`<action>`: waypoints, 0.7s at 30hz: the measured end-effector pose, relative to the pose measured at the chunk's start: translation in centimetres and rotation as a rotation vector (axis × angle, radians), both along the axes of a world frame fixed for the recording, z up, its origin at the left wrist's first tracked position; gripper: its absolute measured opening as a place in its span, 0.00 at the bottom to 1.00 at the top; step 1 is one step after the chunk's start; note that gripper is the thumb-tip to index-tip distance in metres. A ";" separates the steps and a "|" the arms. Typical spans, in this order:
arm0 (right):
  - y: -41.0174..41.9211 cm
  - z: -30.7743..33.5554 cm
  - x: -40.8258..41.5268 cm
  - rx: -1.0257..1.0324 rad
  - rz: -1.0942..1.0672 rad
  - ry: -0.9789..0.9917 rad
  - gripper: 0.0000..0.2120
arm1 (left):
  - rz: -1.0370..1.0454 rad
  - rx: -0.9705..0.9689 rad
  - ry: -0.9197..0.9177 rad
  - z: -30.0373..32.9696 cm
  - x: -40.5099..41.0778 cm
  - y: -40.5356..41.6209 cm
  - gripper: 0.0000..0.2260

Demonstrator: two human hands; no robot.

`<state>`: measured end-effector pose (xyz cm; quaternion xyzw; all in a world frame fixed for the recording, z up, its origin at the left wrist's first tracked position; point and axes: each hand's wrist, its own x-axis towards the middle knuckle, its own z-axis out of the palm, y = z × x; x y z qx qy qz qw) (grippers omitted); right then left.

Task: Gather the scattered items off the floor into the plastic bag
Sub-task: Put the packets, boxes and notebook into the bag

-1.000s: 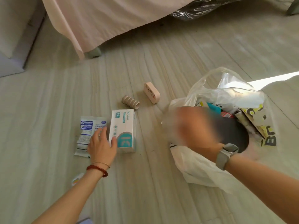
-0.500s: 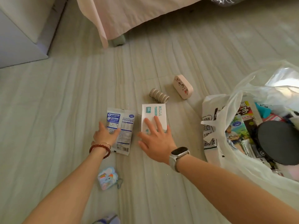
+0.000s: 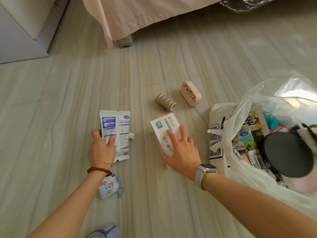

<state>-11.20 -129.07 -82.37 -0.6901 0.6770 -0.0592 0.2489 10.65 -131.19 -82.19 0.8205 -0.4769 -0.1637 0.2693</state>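
Note:
My left hand (image 3: 101,148) grips the lower left part of a blue-and-white pouch (image 3: 118,127) on the floor. My right hand (image 3: 182,152) is closed around the near end of a white and teal box (image 3: 163,127), tilting it up off the floor. The clear plastic bag (image 3: 243,169) lies open at the right, with a black round lid (image 3: 288,153) and printed packets inside. A beige ribbed spool (image 3: 165,102) and a pink oval case (image 3: 190,93) lie beyond the box. A small colourful mask (image 3: 108,188) lies under my left wrist.
A bed with a pink hanging sheet (image 3: 137,16) and a grey leg (image 3: 125,42) stands at the back. White furniture (image 3: 22,31) fills the far left corner. A lilac object (image 3: 106,231) shows at the bottom edge. The floor is pale wood-grain tile.
My right hand came over from the bag and closed on the white box, which now tilts up. My left hand shifted from the box's side to gripping the pouch.

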 end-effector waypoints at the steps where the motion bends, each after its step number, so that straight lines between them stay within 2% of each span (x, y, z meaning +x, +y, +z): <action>1: 0.1 0.6 -0.4 0.008 0.001 -0.043 0.34 | 0.014 -0.047 0.021 0.9 -0.5 0.0 0.15; 6: 1.3 4.7 -3.6 -0.067 -0.019 -0.348 0.28 | -0.031 -0.269 0.168 5.6 -4.0 -0.6 0.17; 11: 1.9 9.9 -9.4 -0.276 -0.135 -0.549 0.27 | -0.103 -0.348 0.375 9.4 -10.6 -1.0 0.18; 16: 3.0 12.8 -18.2 -0.449 -0.398 -0.479 0.23 | -0.322 -0.269 0.557 12.3 -18.7 -0.8 0.13; 21: 5.5 11.6 -25.2 -0.304 -0.608 -0.325 0.25 | -0.509 0.009 0.679 11.9 -25.5 0.8 0.10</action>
